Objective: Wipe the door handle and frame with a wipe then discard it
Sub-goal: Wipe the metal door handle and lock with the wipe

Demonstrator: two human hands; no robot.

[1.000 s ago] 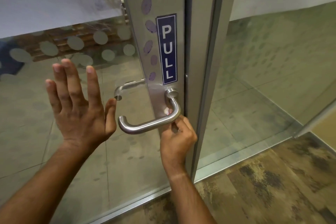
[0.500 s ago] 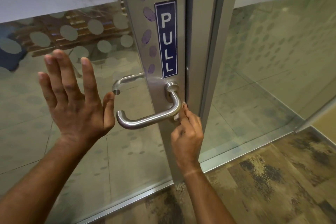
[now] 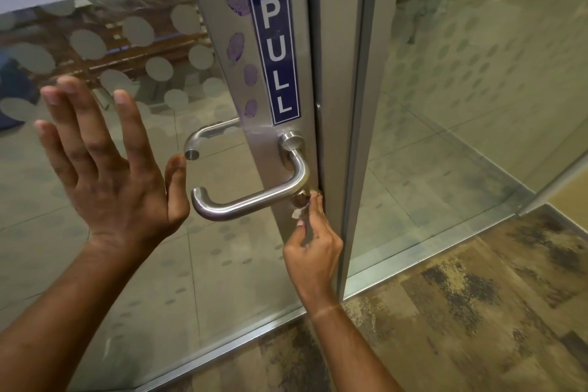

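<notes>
Right hand (image 3: pixel 313 247) with wipe (image 3: pixel 299 212) at frame (image 3: pixel 264 165) under door handle (image 3: pixel 251 200).

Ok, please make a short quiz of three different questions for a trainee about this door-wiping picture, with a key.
1. True or false: the left hand is open and spread flat toward the glass.
2. Where is the wipe now? A) on the floor B) pinched in the right hand, just below the bend of the door handle C) over the PULL sign
3. Fill in: the purple oval marks on the metal frame sit to the ____ of the sign.

Key: 1 true; 2 B; 3 left.
</notes>
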